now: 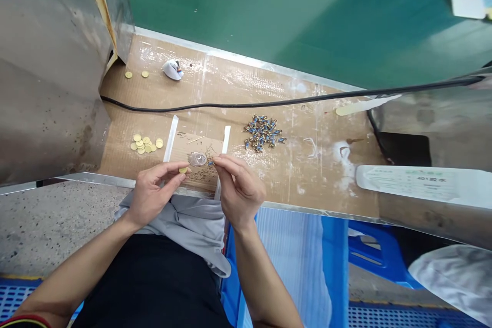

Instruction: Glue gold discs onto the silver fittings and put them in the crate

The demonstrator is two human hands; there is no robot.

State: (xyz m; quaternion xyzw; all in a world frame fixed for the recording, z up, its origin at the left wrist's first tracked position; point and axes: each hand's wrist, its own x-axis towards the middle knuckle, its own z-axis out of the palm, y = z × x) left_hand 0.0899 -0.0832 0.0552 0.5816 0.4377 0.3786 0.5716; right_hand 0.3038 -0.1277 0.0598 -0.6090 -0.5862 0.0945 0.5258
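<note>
While both hands work low over the bench, the left hand (154, 196) pinches a small brass disc (183, 169) between the tips of thumb and forefinger, its other fingers curled loosely away. The right hand (240, 189) is closed in the same fine pinch on a tiny blue-and-gold charm (210, 163), though the fingertips hide most of it. Neither hand is clenched; the grip is light and only at the tips, which suits parts this small, and keeping the two pinches close together with steady wrists gives the best control. Directly under them, a round metal-rimmed disc (197, 159) lies on a cardboard square (200, 182) set between two white strips (171, 138). At about 2 o'clock from the hands sits a heap of matching blue-and-gold charms (264, 133); at about 10 o'clock, a cluster of brass discs (144, 144), with two loose discs (134, 75) farther out near 11 o'clock. A black cable (230, 105) crosses the cardboard-covered bench (307, 174) beyond them.
</note>
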